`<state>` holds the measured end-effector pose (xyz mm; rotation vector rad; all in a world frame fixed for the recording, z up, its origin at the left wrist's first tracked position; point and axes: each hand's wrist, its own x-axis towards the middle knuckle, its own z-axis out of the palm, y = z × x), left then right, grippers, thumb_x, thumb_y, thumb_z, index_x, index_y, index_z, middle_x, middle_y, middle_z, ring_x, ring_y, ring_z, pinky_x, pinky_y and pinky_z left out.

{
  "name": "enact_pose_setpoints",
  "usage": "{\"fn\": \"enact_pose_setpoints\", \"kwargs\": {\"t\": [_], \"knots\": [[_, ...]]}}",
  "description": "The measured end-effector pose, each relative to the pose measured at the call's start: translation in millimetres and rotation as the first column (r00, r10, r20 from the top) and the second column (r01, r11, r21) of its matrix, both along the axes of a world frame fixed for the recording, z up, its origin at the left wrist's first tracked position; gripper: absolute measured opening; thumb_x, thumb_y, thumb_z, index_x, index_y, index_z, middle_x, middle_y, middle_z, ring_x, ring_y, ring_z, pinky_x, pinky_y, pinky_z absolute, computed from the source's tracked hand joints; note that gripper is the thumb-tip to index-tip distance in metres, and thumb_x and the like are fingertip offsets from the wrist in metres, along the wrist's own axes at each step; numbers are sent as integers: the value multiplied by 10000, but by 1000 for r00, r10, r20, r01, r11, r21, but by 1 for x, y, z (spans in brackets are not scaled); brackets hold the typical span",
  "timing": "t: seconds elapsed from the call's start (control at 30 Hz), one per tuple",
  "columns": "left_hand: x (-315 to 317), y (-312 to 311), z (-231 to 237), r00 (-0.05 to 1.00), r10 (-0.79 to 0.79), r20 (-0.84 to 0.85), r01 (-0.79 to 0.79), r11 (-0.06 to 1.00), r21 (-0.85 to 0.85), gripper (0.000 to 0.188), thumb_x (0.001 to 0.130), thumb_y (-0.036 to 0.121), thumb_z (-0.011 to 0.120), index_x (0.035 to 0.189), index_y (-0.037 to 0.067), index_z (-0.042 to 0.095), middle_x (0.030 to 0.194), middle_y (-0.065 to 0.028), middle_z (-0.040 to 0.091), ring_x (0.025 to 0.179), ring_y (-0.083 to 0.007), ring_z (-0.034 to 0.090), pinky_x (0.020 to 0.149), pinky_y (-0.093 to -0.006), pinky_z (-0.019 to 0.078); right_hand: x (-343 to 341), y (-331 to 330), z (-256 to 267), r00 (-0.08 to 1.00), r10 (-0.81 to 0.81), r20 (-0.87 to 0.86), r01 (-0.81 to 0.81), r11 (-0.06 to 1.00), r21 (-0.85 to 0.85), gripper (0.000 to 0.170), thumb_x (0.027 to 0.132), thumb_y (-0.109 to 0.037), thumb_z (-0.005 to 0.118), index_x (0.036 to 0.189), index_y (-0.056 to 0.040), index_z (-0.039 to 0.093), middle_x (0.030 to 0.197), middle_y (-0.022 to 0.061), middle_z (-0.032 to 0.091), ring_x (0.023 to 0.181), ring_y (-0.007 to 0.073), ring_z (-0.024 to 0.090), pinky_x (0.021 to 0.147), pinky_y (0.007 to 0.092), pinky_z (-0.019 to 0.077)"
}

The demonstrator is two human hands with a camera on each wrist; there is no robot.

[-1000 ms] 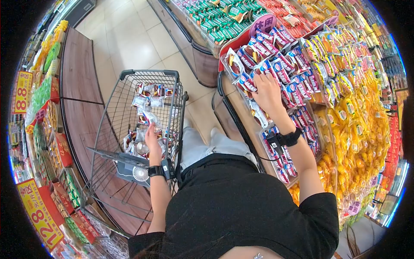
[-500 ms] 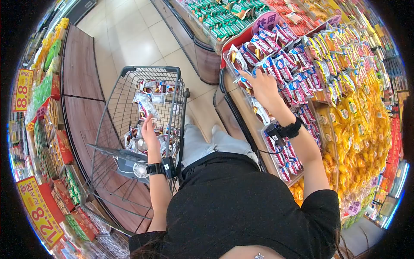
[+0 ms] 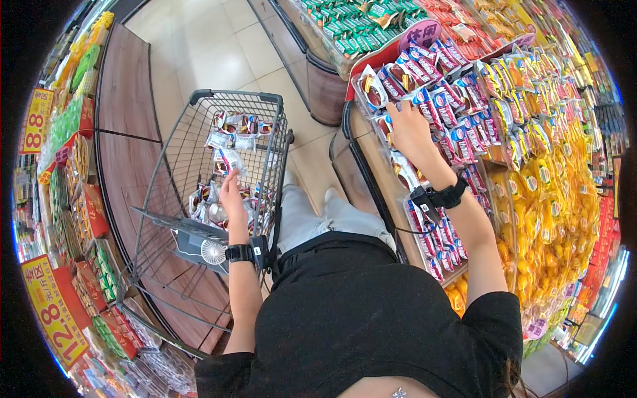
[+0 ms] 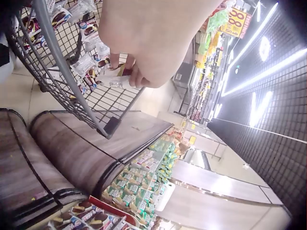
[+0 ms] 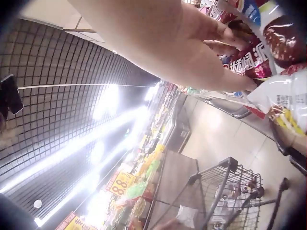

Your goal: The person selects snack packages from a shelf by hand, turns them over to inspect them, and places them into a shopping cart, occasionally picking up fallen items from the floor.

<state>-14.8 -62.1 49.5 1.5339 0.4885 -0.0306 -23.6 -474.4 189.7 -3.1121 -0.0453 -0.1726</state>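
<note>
My left hand [image 3: 232, 199] is over the shopping cart [image 3: 192, 99], its fingertips pinching a wrapped chocolate pie [image 3: 229, 160]. In the left wrist view the white end of this pack [image 4: 112, 80] sticks out beyond the fingers. On the right, my right hand [image 3: 413, 136] reaches down into the display bin of chocolate pies [image 3: 458, 109]. Its fingers and thumb lie spread over the packs, around a dark red wrapper [image 5: 252, 60] in the right wrist view. A white-ended pack [image 5: 283, 98] lies beside the thumb.
Several wrapped pies [image 3: 242, 125] lie in the cart's basket. A small white fan [image 3: 213, 252] sits by its handle. Green-wrapped snacks [image 3: 338, 33] fill the bin farther ahead, with yellow packs [image 3: 541, 212] to the right. A wooden shelf ledge [image 3: 123, 166] runs along the left.
The right hand pointed over the bin's near edge half a second ago and now has its fingers lowered among the packs. The left hand stays over the cart with the pie.
</note>
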Motion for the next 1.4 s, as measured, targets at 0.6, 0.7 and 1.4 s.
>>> {"fn": "enact_pose_setpoints", "kwargs": {"t": [0.6,0.7,1.4], "knots": [[-5,-1,-5,999,30,25,-30,999,-12,253,920,134,510,1110,18,629,1118,-34,630,954,-90,548,765,-229,406,12,11,-9,997,-11,-83,9,1000,-22,265,722,-4,585,979,13,520,926,218,531,836,366,589,651,423,533],[-6,1,-5,1000,2,12,-1,1000,-14,276,914,182,521,1124,31,618,1150,-42,606,1073,-135,528,864,-302,417,11,10,-10,995,-22,-101,20,1000,-14,292,725,0,581,1008,14,514,931,227,530,843,379,583,660,435,530],[14,-38,53,972,-162,168,148,985,92,245,919,94,494,1100,-6,626,1117,-71,615,1057,-147,530,928,-267,371,-16,2,1,986,29,164,-56,984,168,394,647,-57,677,1036,-86,624,902,106,538,888,281,547,765,386,467]]}}
